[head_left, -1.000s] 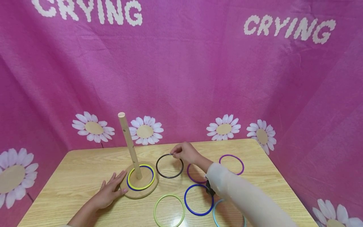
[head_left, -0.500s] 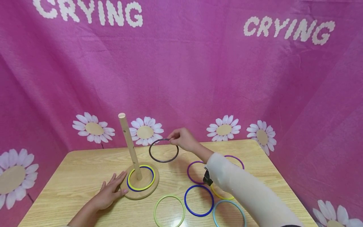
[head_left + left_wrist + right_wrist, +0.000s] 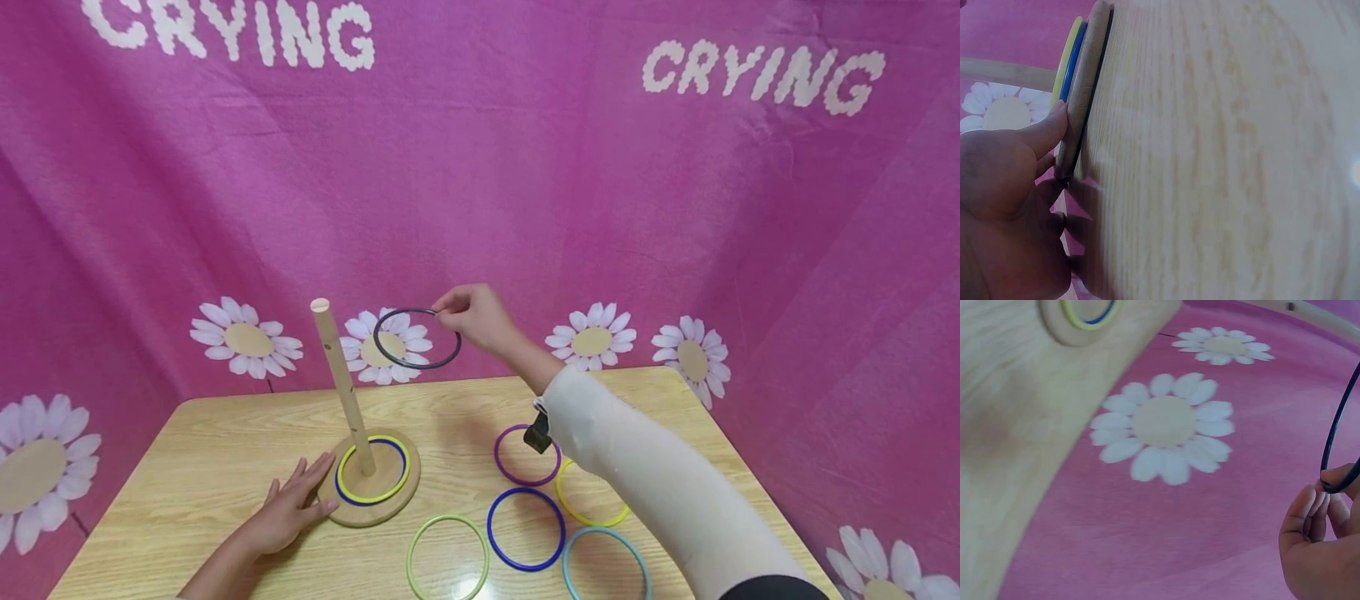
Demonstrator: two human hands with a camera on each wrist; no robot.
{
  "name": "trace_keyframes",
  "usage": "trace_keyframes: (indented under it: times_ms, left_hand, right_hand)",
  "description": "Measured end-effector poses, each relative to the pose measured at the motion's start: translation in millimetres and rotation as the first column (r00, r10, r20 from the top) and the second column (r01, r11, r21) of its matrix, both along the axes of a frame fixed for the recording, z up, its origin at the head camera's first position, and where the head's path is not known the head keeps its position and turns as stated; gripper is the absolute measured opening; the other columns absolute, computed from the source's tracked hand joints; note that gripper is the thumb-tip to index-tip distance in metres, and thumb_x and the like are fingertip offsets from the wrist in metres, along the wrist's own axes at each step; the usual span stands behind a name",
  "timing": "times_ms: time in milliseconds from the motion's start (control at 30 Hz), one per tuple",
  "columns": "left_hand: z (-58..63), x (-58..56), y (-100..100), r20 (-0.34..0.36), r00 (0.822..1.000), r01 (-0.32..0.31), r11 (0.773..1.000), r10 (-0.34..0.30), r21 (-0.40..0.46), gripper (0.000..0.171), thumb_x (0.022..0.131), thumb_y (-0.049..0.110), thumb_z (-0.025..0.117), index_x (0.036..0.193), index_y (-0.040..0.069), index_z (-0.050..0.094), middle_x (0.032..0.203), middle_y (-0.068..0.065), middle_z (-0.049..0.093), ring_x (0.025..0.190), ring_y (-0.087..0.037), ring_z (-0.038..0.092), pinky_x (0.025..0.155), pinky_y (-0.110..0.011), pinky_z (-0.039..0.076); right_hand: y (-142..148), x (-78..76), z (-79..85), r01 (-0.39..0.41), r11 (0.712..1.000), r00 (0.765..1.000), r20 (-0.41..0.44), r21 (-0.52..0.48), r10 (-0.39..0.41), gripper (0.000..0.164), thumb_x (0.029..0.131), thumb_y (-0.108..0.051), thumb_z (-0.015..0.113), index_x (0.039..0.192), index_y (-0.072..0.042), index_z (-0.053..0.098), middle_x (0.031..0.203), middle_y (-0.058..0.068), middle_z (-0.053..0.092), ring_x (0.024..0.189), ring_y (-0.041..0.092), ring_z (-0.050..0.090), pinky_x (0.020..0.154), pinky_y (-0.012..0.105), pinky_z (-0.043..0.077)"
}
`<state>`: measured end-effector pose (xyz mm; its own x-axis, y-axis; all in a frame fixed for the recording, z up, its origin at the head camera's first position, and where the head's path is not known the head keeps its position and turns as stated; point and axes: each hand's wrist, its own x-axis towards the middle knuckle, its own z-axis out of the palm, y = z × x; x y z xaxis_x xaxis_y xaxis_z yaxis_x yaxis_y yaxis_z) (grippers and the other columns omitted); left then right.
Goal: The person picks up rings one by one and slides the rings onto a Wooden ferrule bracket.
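My right hand (image 3: 480, 317) pinches the edge of a black ring (image 3: 405, 364) between thumb and fingers, up in the air to the right of the wooden post (image 3: 341, 383). In the right wrist view the black ring (image 3: 1333, 437) runs off the right edge of the picture. The post rises from a round wooden base (image 3: 390, 500), where a yellow ring (image 3: 403, 483) lies over a blue ring (image 3: 360, 502), both around the post. My left hand (image 3: 288, 510) rests at the base's left side, fingers straight and spread, its thumb (image 3: 1054, 128) against the base's edge.
On the table (image 3: 225, 433) to the right lie a purple ring (image 3: 497, 467), a second blue ring (image 3: 489, 533), a second yellow ring (image 3: 600, 524), a light blue ring (image 3: 637, 554) and a lime ring (image 3: 409, 558). A pink cloth (image 3: 495, 183) with daisies hangs behind.
My right hand has lifted the black ring off the table, raising it and shifting it slightly left toward the post. My left hand has stayed at the base.
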<state>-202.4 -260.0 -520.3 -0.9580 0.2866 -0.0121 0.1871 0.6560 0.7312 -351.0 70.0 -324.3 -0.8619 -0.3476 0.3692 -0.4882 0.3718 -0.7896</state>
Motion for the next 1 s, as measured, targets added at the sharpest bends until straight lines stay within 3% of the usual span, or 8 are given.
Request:
trace_keyframes:
  times_ms: [300,567,800,1000]
  left_hand:
    - [-0.6,0.8,0,-0.015,1.0,0.002,1.0,-0.001,0.009,0.078,0.098,0.028,0.07,0.159,-0.003,0.032,0.163,-0.031,0.026,0.15,-0.061,0.001,0.107,-0.084,-0.011]
    - [1.2,0.9,1,-0.011,1.0,0.005,1.0,-0.005,0.006,0.077,0.099,0.029,0.069,0.159,-0.003,0.032,0.164,-0.031,0.026,0.15,-0.061,0.001,0.107,-0.084,-0.011]
    - [0.6,0.5,0,-0.016,1.0,0.009,1.0,-0.009,0.007,0.077,0.099,0.029,0.069,0.159,-0.003,0.033,0.164,-0.03,0.026,0.15,-0.061,0.001,0.106,-0.084,-0.01]
    - [0.7,0.3,0,-0.019,1.0,0.011,1.0,-0.011,0.0,0.077,0.099,0.029,0.069,0.159,-0.003,0.033,0.164,-0.03,0.026,0.15,-0.061,0.002,0.106,-0.085,-0.01]
  right_hand:
    - [-14,3.1,35.0,0.041,0.998,0.999,0.018,-0.058,-0.04,0.016,0.089,0.002,0.069,0.102,0.001,0.079,0.084,0.01,0.075,0.074,0.008,0.061,0.063,0.019,0.046]
    - [-29,11.5,58.9,0.046,0.998,0.999,0.005,-0.044,-0.046,0.015,0.091,-0.002,0.071,0.104,-0.001,0.079,0.091,0.012,0.077,0.079,0.01,0.066,0.066,0.019,0.047]
    - [-49,16.7,69.1,0.012,0.999,1.0,-0.016,-0.05,-0.012,0.014,0.091,0.0,0.071,0.103,0.001,0.078,0.088,0.013,0.076,0.072,0.006,0.062,0.062,0.017,0.045]
    - [-64,23.2,68.4,0.02,1.0,1.0,-0.005,-0.019,-0.02,0.013,0.091,-0.001,0.071,0.101,0.0,0.078,0.086,0.01,0.075,0.069,0.005,0.059,0.059,0.017,0.045]
